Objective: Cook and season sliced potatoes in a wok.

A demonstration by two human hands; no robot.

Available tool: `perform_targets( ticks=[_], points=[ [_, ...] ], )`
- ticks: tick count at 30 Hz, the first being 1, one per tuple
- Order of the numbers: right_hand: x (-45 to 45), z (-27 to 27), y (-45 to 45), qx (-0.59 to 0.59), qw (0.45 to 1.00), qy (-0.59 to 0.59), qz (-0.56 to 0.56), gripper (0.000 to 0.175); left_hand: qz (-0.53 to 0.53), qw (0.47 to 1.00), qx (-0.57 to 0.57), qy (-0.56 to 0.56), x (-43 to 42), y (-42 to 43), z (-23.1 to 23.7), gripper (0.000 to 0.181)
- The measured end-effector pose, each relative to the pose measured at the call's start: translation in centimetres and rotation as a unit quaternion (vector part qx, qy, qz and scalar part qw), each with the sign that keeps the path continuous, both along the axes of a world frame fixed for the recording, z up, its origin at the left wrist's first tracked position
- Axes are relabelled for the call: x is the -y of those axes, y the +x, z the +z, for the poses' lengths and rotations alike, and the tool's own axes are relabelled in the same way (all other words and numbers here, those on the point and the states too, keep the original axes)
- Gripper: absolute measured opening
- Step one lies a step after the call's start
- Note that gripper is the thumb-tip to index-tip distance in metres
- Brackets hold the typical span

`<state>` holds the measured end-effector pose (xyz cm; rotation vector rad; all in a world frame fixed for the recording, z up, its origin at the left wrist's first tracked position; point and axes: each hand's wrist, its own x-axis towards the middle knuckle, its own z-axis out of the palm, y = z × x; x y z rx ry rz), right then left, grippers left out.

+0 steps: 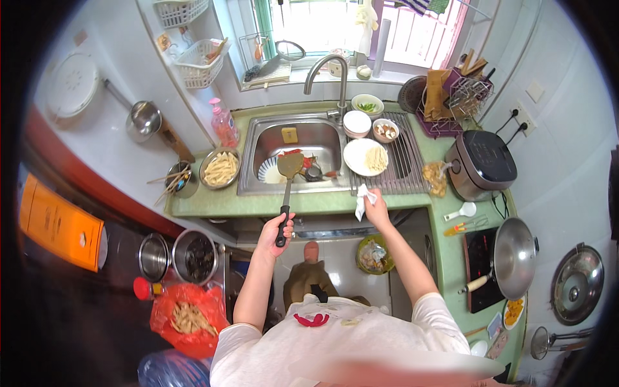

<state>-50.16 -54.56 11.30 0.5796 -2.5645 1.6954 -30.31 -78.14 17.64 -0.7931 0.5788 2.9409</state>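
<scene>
My left hand (275,236) grips the black handle of a metal wok spatula (291,166), whose blade hangs over the steel sink (245,159). Below the blade, a blue-striped plate (267,171) and some red and dark items lie in the basin, partly covered. My right hand (377,211) pinches a crumpled white tissue or cloth (362,200) just in front of the drying rack (411,181). A white plate (358,156) with pale enoki-like mushrooms (376,159) rests on that rack, beyond my right hand.
Left of the sink stands a metal bowl of pale strips (221,168) beside a pink soap bottle (223,123). Rightward are a rice cooker (483,162) and a wok (515,259) above a black cooktop (478,300). A waste bin (362,266) stands on the floor.
</scene>
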Motion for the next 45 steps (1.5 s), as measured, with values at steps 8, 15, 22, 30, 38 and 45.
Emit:
perform_targets(
  ticks=[8,15,22,30,38,45],
  points=[
    [19.0,0.9,-21.5,-0.028,0.993,0.097,0.063,0.045,-0.036,0.996,0.081,0.017,9.3,-14.4,-5.1,0.021],
    [28.2,-3.3,-32.1,0.079,0.966,0.239,0.063,0.029,-0.073,0.988,0.132,0.045,12.6,-22.6,-7.0,0.019],
    [27.7,-1.7,-31.9,0.072,0.983,0.149,0.075,0.025,-0.096,0.981,0.169,0.011,13.9,-26.9,-9.1,0.019],
    [20.3,0.2,-21.1,0.091,0.987,-0.109,0.072,0.008,-0.093,0.98,0.171,0.046,13.5,-28.2,-10.2,0.016],
    [12.8,-2.4,-13.3,0.204,0.971,-0.119,-0.027,0.005,-0.121,0.972,0.191,0.066,12.2,-26.2,-7.6,0.018],
    [11.6,-3.5,-10.5,0.238,0.96,-0.119,-0.085,0.008,-0.097,0.97,0.213,0.072,12.4,-24.3,-7.0,0.019]
  ],
)
